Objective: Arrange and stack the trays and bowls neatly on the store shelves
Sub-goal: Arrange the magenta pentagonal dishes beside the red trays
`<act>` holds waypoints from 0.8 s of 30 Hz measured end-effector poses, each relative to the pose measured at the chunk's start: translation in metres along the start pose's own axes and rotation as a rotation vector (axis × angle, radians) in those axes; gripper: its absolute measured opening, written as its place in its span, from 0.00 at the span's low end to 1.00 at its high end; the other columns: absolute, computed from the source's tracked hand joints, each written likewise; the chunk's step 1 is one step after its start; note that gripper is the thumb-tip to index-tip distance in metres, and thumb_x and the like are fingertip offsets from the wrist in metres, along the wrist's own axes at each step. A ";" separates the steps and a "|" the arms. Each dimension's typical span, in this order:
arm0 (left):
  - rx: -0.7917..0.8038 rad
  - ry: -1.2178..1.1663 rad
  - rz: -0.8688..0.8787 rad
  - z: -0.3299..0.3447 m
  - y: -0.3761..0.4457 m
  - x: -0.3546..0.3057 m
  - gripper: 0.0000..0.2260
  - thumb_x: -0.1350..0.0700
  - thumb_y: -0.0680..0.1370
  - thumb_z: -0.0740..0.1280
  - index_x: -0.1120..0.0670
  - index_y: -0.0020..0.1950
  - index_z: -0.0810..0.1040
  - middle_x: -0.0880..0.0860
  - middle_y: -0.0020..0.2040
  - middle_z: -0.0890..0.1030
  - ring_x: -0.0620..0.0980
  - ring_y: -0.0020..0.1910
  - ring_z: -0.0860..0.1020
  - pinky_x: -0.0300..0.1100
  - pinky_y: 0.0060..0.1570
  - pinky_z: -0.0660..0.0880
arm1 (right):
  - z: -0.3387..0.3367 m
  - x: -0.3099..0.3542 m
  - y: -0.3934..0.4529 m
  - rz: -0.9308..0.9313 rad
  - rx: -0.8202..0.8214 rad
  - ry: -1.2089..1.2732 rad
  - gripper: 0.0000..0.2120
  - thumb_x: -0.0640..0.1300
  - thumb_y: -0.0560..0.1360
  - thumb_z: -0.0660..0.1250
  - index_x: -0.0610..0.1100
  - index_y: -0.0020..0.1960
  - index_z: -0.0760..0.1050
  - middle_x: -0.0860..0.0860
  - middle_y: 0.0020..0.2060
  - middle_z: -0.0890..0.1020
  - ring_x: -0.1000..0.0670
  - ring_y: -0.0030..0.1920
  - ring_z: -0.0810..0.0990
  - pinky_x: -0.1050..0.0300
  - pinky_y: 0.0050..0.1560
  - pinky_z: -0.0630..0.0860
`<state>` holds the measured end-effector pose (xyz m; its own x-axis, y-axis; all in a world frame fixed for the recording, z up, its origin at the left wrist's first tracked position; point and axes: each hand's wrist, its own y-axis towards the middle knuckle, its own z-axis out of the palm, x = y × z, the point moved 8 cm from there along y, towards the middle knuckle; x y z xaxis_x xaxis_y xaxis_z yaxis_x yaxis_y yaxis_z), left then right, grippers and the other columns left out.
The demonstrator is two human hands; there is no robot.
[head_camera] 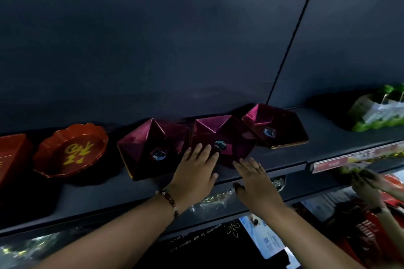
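Fingers of my left hand lie straight and released, their tips resting on the near-left rim of the middle maroon tray; fingers of my right hand are just as relaxed, touching that tray's near edge where it reaches the front edge of the shelf. Neither hand grips anything.

What worries me: the tray sits close to the shelf's front edge, and a flat-fingered push has no hold on it. If I press unevenly it could swivel, ride up over the left maroon tray or knock the right maroon tray, and a pull back toward me could tip it off the front edge.

Counting from the left edge of the shelf: one red tray, cut off by the frame; one round red bowl with gold lettering; three maroon faceted trays, the right one looking like a stack, though I cannot tell how many; one green wrapped package toward the right end.
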<state>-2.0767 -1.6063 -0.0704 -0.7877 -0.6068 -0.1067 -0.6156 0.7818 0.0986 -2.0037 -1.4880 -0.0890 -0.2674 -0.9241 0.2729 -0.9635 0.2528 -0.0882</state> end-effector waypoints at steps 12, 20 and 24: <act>-0.063 0.086 0.070 0.037 0.045 -0.016 0.11 0.62 0.63 0.77 0.49 0.39 0.80 0.45 0.36 0.77 0.46 0.34 0.77 0.42 0.46 0.74 | 0.010 -0.025 0.022 -0.130 -0.102 -0.020 0.22 0.47 0.78 0.57 0.47 0.72 0.64 0.48 0.73 0.62 0.42 0.76 0.47 0.48 0.75 0.43; -0.088 -0.093 0.085 0.032 0.046 -0.042 0.03 0.53 0.75 0.70 0.50 0.47 0.81 0.45 0.45 0.80 0.46 0.43 0.79 0.41 0.49 0.72 | 0.007 -0.038 0.025 -0.175 -0.195 -0.031 0.14 0.37 0.67 0.69 0.45 0.51 0.81 0.50 0.50 0.83 0.40 0.67 0.71 0.45 0.71 0.58; -0.162 -0.228 0.018 0.020 0.037 -0.035 0.08 0.48 0.78 0.65 0.47 0.54 0.81 0.42 0.52 0.79 0.42 0.51 0.76 0.39 0.56 0.69 | -0.005 -0.034 0.023 -0.262 -0.299 0.024 0.13 0.34 0.59 0.75 0.47 0.39 0.80 0.53 0.36 0.83 0.45 0.54 0.80 0.49 0.70 0.64</act>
<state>-2.0714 -1.5530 -0.0825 -0.7840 -0.5310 -0.3215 -0.6120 0.7477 0.2576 -2.0164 -1.4493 -0.0951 -0.0090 -0.9622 0.2721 -0.9593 0.0851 0.2691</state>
